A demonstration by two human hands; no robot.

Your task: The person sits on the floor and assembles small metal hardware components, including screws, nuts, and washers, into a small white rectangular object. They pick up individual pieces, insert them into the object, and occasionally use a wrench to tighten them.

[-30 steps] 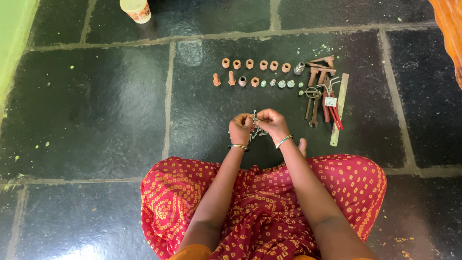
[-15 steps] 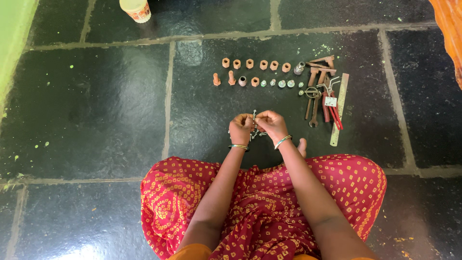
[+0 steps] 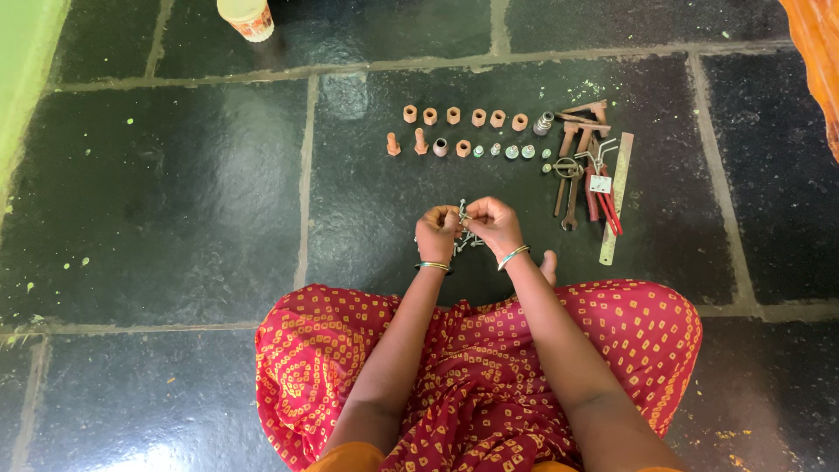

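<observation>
Both hands meet over the dark stone floor (image 3: 175, 192), just ahead of the person's crossed legs. The left hand (image 3: 437, 234) is closed around a small cluster of silver metal screws (image 3: 468, 238), some of which poke out below and between the two hands. The right hand (image 3: 492, 223) pinches a single screw at the top of the cluster; compared with half a second ago, its fingertips have shifted only slightly and the upright screw tip has dropped a little, so the handling appears to be fine work in place, with nothing set down.

Beyond the grip lie two rows of copper-coloured fittings (image 3: 463, 117), with small silver nuts (image 3: 511, 152) in the nearer row. To the right of the grip and slightly beyond lie a spanner (image 3: 572, 205), red-handled pliers (image 3: 603, 205) and a steel ruler (image 3: 617, 197). A cup (image 3: 246, 17) stands far beyond to the left. Nothing lies between the hands and the rows.
</observation>
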